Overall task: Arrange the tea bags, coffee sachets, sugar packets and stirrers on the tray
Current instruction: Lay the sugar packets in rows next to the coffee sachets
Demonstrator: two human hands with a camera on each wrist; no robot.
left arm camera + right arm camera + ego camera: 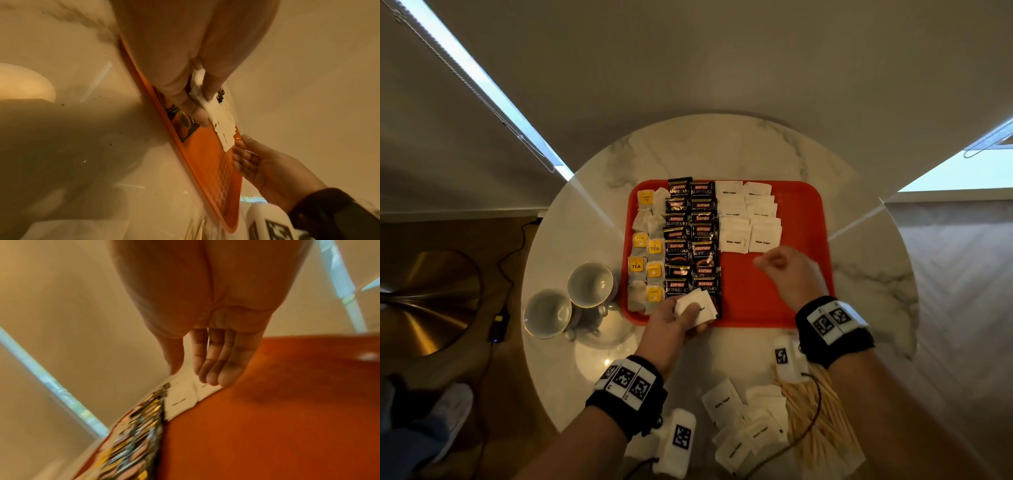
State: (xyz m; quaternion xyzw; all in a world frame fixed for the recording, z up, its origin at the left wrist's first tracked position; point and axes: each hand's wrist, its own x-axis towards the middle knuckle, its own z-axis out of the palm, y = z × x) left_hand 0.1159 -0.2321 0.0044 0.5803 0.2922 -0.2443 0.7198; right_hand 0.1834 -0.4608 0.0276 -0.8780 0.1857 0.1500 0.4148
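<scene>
Left hand (671, 320) pinched small fan of sugar packets (695, 308) over near edge of red tray (808, 219), likely as ready supply; right hand (786, 270) hovered empty, fingers loosely extended, beside laid sugar columns (748, 219), probably free to place next one; tea bags (649, 246) leftmost, coffee sachets (691, 236) middle; stirrers (822, 418) and spare packets (743, 425) waited on table

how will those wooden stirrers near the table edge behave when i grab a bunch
The wooden stirrers look thin and light, so probably easy to lift. They lie loosely fanned under the right forearm, so a bunch may splay or slip. They sit near the table edge, so a push could roll some off.
</scene>
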